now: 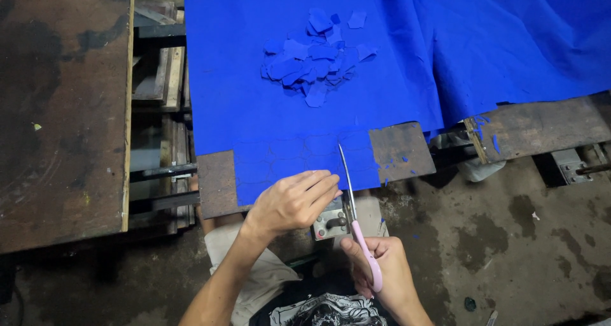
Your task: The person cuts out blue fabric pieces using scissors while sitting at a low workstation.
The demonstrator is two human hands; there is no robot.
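A large blue sheet lies over a brown board, with faint outlines drawn near its front edge. My left hand rests on that front edge, fingers pressing the sheet. My right hand grips pink-handled scissors whose blades point away from me into the sheet's edge, just right of my left fingers. A heap of small cut blue pieces sits farther back on the sheet.
A dark rusty metal table stands at the left, with stacked metal plates in the gap beside it. A second worn board carries the sheet at the right. Stained concrete floor lies below. A grey metal fitting sits under the board.
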